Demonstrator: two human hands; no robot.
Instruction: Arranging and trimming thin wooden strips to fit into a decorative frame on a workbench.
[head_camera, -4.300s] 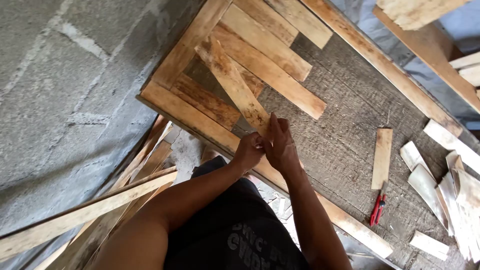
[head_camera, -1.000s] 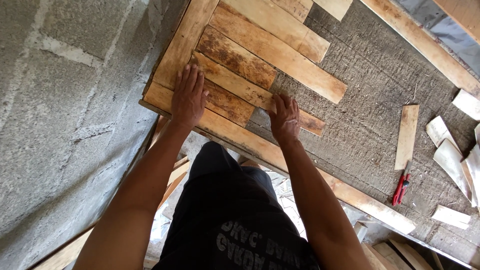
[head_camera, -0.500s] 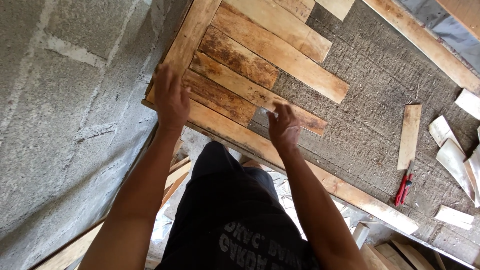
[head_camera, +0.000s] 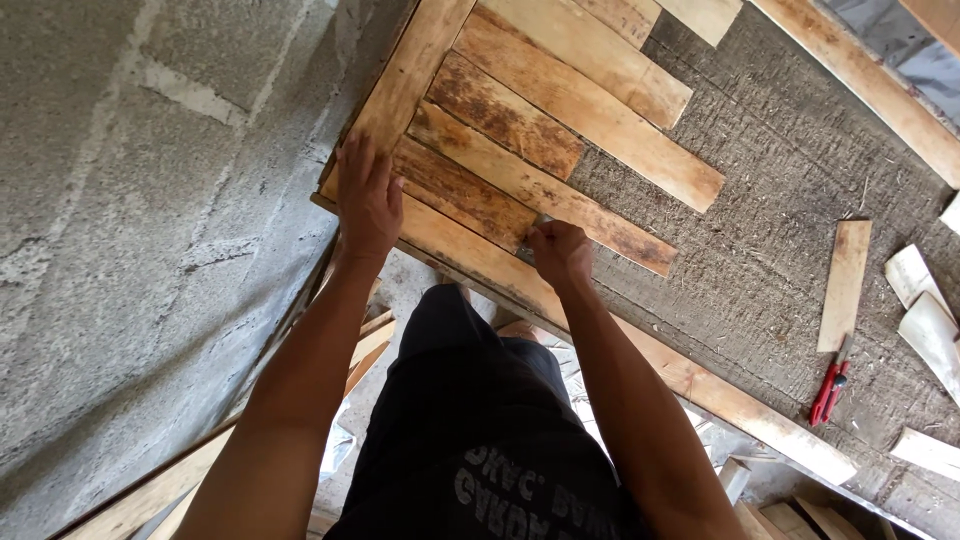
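Several wooden planks lie diagonally inside a wooden frame (head_camera: 700, 385) on a rough grey board. My left hand (head_camera: 368, 200) lies flat with its fingers spread on the frame's near corner, its fingertips over the left end of a short dark plank (head_camera: 465, 195). My right hand (head_camera: 560, 252) has its fingers curled on that plank's right end, just below a longer stained plank (head_camera: 540, 185). Whether the fingers pinch the end or only push on it is hard to tell.
A concrete block wall (head_camera: 150, 200) rises close on the left. A loose short plank (head_camera: 845, 285) and a red hand tool (head_camera: 830, 385) lie on the board to the right, with pale offcuts (head_camera: 925, 300) beyond. Spare wooden strips (head_camera: 365, 350) lean below the frame's corner.
My left hand has slid from the dark planks out to the frame's corner. My right hand has gone from lying flat to curling on the short plank's end.
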